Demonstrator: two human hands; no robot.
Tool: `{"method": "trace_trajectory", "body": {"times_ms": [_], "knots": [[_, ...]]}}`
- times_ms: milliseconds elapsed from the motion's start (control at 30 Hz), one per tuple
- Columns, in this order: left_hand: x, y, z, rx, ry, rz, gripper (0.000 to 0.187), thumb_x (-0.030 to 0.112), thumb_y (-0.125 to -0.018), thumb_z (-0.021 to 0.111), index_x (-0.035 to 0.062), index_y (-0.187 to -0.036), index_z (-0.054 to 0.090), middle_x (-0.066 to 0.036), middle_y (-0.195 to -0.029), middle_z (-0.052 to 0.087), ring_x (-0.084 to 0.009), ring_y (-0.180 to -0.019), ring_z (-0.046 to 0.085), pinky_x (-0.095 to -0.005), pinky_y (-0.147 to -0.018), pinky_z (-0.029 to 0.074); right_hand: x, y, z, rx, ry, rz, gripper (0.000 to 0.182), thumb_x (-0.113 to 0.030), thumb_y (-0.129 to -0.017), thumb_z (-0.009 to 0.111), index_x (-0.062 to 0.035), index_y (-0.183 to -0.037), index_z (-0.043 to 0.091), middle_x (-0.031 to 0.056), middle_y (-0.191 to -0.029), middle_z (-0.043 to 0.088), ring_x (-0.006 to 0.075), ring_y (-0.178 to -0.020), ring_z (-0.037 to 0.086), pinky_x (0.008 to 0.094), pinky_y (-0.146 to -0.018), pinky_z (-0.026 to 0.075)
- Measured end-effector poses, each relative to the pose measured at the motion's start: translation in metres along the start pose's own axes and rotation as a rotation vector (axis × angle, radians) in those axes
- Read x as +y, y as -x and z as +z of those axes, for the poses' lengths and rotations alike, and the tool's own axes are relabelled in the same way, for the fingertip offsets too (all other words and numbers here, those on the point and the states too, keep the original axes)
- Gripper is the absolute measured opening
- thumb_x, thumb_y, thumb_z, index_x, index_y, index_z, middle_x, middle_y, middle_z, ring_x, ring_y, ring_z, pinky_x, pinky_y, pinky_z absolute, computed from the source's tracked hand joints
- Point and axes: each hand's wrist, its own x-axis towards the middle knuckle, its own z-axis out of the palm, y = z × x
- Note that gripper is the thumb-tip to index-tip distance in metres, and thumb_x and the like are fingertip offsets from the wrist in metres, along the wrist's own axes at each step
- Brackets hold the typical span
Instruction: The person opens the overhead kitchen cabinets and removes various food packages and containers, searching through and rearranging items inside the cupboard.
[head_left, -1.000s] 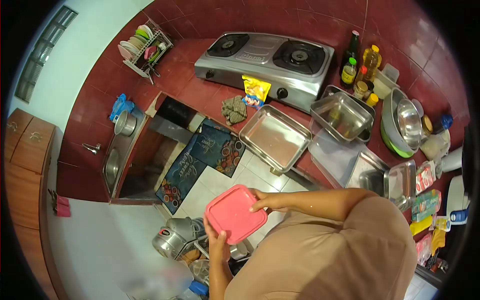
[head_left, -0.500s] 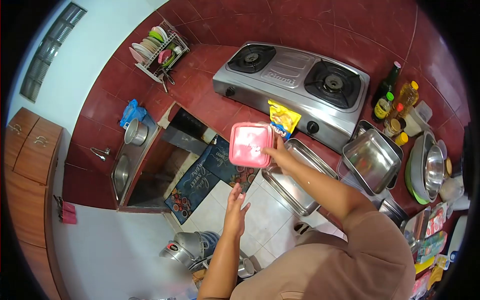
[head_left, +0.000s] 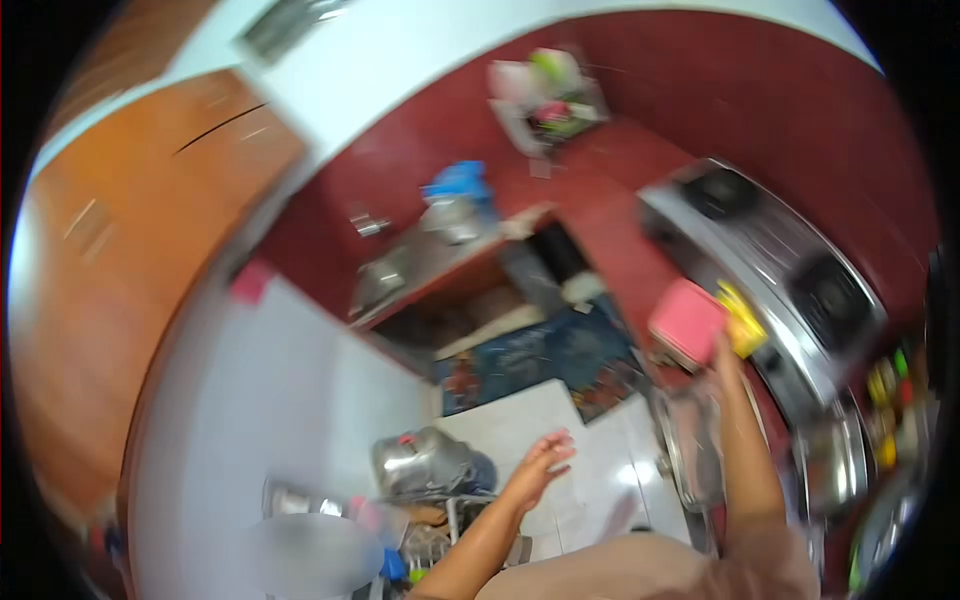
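Observation:
My right hand [head_left: 722, 362] grips the right edge of a square food container with a pink lid [head_left: 688, 322], which hangs by the counter edge in front of the stove. A yellow packet [head_left: 740, 320] is just beside that hand, close to the stove front. Motion blur hides the exact finger positions on the container. Over the tiled floor, my left hand [head_left: 543, 465] is held out with its fingers apart and nothing in it.
A two-burner stove [head_left: 770, 265] sits on the red counter. Below my right forearm lies a metal tray [head_left: 692, 440]. Pots [head_left: 425, 462] stand on the left, beyond my left hand; a dark mat [head_left: 540, 350] covers the floor by the sink unit.
The view has swung left, bringing the wooden cabinet and sink closer to the middle. My right hand still holds the pink-lidded container; my left hand remains empty. Everything is blurrier.

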Motion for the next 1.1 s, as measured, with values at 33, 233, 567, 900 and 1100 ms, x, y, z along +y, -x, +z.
{"method": "trace_trajectory", "body": {"times_ms": [33,233,567,900,1100], "knots": [[-0.001,0.013,-0.009,0.045,0.010,0.015,0.050,0.026,-0.082,0.052,0.0139,-0.128,0.036,-0.004,-0.125,0.042,-0.0178,-0.114,0.042,-0.0408,-0.095,0.032,0.023,-0.016,-0.021,-0.083,-0.042,-0.076,0.051,-0.025,-0.082,0.052,-0.0086,-0.127,0.034,0.0099,-0.115,0.048,0.0225,-0.103,0.048,0.0375,-0.087,0.040],[-0.006,0.114,-0.069,0.323,0.160,0.226,0.048,0.029,-0.085,0.051,0.0150,-0.128,0.036,-0.002,-0.124,0.043,-0.0161,-0.113,0.043,-0.0364,-0.094,0.032,0.058,0.067,0.099,-0.428,0.294,-0.160,0.052,-0.010,-0.081,0.048,-0.0071,-0.131,0.033,0.0077,-0.131,0.035,0.0181,-0.119,0.034,0.0305,-0.096,0.030],[-0.047,0.340,-0.098,0.889,0.132,0.516,0.044,0.027,-0.088,0.048,0.0104,-0.128,0.036,-0.004,-0.121,0.045,-0.0167,-0.110,0.045,-0.0317,-0.089,0.036,0.110,0.259,0.284,-1.538,0.501,-0.234,0.042,0.006,-0.070,0.052,-0.0054,-0.110,0.054,0.0089,-0.123,0.042,0.0160,-0.107,0.046,0.0263,-0.081,0.041],[-0.032,0.597,-0.066,1.498,-0.721,0.838,0.036,0.003,-0.080,0.053,0.0050,-0.115,0.048,-0.008,-0.115,0.049,-0.0182,-0.106,0.048,-0.0300,-0.091,0.038,0.054,0.541,0.456,-2.457,0.167,-0.097,0.035,-0.010,-0.080,0.059,-0.0028,-0.113,0.050,0.0058,-0.096,0.057,0.0130,-0.086,0.055,0.0284,-0.076,0.047],[0.040,0.695,-0.024,1.852,-1.280,0.760,0.038,0.009,-0.071,0.058,0.0034,-0.109,0.053,-0.015,-0.111,0.050,-0.0288,-0.106,0.048,-0.0359,-0.090,0.036,0.019,0.714,0.584,-2.341,-0.186,0.110,0.059,-0.043,-0.079,0.056,-0.0027,-0.121,0.042,0.0140,-0.109,0.051,0.0205,-0.094,0.054,0.0355,-0.081,0.046]]}}
